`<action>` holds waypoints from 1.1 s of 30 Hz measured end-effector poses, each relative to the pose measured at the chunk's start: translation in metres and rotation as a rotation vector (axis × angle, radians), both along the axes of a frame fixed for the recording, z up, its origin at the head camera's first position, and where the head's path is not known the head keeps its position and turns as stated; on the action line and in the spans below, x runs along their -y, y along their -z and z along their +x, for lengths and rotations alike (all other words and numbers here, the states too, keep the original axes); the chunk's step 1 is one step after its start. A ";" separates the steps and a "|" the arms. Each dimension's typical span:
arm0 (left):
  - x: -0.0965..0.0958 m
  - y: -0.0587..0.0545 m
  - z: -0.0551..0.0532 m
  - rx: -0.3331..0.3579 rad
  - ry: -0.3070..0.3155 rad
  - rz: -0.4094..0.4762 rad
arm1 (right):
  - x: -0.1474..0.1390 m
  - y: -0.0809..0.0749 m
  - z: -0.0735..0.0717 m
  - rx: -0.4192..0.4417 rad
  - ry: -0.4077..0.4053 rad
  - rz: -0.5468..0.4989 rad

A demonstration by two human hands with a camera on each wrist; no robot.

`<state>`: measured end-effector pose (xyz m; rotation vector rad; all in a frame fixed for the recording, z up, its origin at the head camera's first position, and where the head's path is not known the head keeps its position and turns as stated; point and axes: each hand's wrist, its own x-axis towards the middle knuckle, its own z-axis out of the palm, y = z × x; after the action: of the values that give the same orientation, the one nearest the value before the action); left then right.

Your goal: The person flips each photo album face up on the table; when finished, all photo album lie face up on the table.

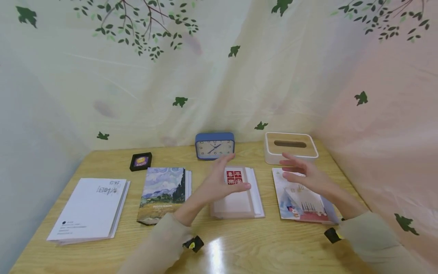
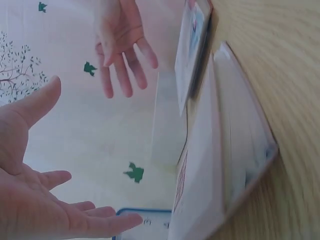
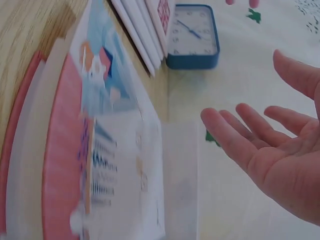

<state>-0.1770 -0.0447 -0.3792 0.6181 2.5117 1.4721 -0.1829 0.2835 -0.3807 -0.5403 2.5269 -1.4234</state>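
Note:
My left hand [image 1: 219,182] hovers over the album with red Chinese characters [image 1: 236,201], its fingers spread and holding nothing. In the left wrist view this album's page edges show below the hand. My right hand [image 1: 308,177] is held above the album with a pastel tent picture [image 1: 297,201], fingers extended and nothing in them. The right wrist view shows that album's pink-edged cover beneath the palm. Left of my left hand lies a photo album with a landscape painting [image 1: 164,190]. Farther left is a white album with grey lettering [image 1: 90,205].
A blue alarm clock [image 1: 215,146] and a white tissue box with a wooden top [image 1: 291,146] stand at the table's back edge. A small black frame [image 1: 140,161] lies at the back left. Printed fabric [image 1: 205,76] hangs behind the wooden table [image 1: 239,243].

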 end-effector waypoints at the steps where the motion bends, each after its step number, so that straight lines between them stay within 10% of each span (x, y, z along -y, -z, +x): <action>1: -0.006 0.001 0.000 0.004 0.015 0.002 | -0.005 -0.001 0.003 -0.023 0.028 0.006; 6: -0.035 0.014 0.001 0.047 0.062 0.034 | -0.031 -0.005 0.016 -0.081 0.146 0.057; 16: -0.089 0.040 0.010 0.146 0.053 0.068 | -0.086 0.016 0.029 0.065 0.273 0.130; 33: -0.130 0.066 0.008 0.351 -0.037 0.189 | -0.112 0.050 0.017 0.253 0.250 0.128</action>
<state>-0.1692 0.0851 -0.4452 0.3052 2.1459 1.6774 -0.1661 0.3953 -0.4302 -0.0192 2.5195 -1.2971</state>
